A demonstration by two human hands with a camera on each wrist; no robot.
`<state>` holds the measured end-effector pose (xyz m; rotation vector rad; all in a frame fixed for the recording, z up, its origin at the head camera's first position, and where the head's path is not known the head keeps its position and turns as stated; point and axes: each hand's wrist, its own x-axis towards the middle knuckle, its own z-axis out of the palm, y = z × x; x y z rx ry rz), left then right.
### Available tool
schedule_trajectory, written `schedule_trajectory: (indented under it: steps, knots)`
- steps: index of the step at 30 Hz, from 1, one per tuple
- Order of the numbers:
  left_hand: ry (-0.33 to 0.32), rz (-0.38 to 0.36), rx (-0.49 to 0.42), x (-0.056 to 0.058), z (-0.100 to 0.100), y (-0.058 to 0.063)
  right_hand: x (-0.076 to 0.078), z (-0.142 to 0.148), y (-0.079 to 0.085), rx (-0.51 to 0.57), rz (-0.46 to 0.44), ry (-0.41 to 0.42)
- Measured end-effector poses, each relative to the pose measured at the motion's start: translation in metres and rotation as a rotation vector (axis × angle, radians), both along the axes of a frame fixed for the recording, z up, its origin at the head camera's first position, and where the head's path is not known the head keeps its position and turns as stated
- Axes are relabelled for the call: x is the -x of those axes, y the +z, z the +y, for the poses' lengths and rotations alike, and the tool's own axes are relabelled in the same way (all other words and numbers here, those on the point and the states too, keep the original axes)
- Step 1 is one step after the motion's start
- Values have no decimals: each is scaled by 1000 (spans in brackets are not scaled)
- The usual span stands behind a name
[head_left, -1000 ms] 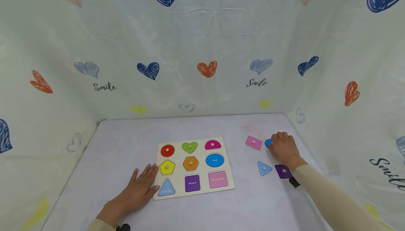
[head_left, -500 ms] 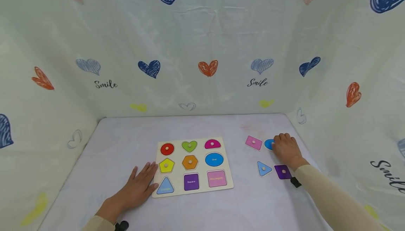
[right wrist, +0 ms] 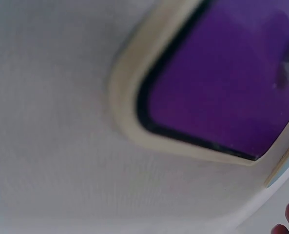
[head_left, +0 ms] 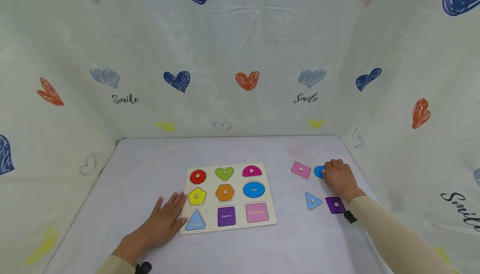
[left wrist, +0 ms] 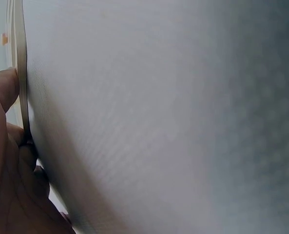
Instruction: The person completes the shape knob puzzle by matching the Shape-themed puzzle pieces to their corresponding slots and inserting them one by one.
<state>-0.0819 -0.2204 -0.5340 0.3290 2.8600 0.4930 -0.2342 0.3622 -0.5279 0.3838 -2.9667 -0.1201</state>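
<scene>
A cream puzzle board lies on the table, its bottom row and one oval place showing printed, knobless shapes. My left hand rests flat at the board's left edge, fingers straight and fingertips against the side; the left wrist view shows the fingers at that edge. At the right, my right hand is curled over the blue oval puzzle piece, gripping it from above; the hand hides its right part and knob. Near its wrist lies a purple square piece, large in the right wrist view.
A pink rectangle piece lies left of the oval, and a light blue triangle piece lies in front. Red, green, magenta, yellow and orange knobbed pieces sit in the board. A heart-patterned white sheet surrounds the table.
My right hand has shifted slightly right over the blue oval piece, baring more of its left side, then stays there. My left hand keeps its place on the board's edge.
</scene>
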Motion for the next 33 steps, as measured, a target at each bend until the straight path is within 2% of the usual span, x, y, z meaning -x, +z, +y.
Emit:
schedule_trajectory:
  steps: [17,23,33]
  knots:
    - [5,12,5,1,-3,-6,8,-1,-3,-16,-10,-21]
    - [9,-2,4,1,-2,-6,9,1,-4,-20,14,1]
    - [3,13,1,-1,0,0,15,-2,3,-7,56,18]
